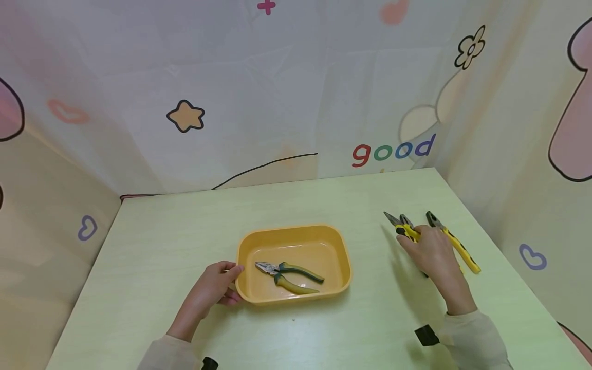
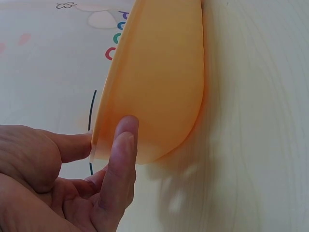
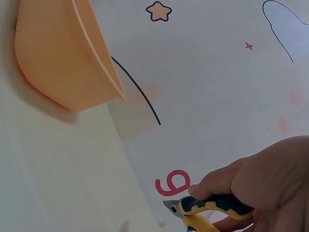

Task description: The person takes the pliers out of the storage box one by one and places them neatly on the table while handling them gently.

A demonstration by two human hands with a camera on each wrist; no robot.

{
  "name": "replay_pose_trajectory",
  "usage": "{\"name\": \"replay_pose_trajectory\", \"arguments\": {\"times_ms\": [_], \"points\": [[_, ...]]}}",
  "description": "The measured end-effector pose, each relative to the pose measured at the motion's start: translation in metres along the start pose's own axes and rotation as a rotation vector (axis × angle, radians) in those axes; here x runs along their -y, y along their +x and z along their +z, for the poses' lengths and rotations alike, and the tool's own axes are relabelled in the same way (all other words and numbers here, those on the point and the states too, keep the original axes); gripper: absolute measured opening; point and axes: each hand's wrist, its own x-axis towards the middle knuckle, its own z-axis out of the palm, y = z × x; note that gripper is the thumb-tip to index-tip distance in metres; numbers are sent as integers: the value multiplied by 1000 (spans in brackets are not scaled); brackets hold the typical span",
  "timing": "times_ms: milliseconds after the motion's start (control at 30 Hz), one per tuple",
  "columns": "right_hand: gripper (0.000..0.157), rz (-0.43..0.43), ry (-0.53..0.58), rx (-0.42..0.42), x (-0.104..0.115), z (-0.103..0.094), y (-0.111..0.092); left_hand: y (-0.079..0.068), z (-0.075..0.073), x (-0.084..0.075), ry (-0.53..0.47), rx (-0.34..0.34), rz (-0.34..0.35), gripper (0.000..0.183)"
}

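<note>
My left hand (image 1: 210,288) grips the left end of a yellow plastic tray (image 1: 339,246), thumb at the rim and fingers against the outer wall (image 2: 164,72). Inside the tray lies a pair of combination pliers (image 1: 290,276) with green-yellow handles, spread apart. Over on the right, my right hand (image 1: 432,252) holds pointed-nose pliers (image 1: 393,220) by their yellow and black handles (image 3: 217,203), nose toward the back left. A second pair of pliers (image 1: 406,221) shows behind them, mostly hidden by the hand. Just right of the hand lies a third pair (image 1: 455,244) with yellow-black handles.
The pale wooden table (image 1: 296,339) is backed by a printed cloth (image 1: 259,103), which also hangs at both sides. Its right edge runs close past the third pair of pliers. The tray stands between my hands.
</note>
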Motion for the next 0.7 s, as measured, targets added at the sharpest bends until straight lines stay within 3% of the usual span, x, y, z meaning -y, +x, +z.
{"name": "replay_pose_trajectory", "arguments": {"times_ms": [267, 500, 700], "points": [[41, 18, 12, 30, -3, 5, 2, 0, 0, 1, 0, -2, -2, 41], [53, 35, 11, 71, -6, 8, 2, 1, 1, 0, 3, -4, -8, 41], [46, 44, 3, 74, -9, 13, 2, 0, 0, 0, 4, -2, -12, 42]]}}
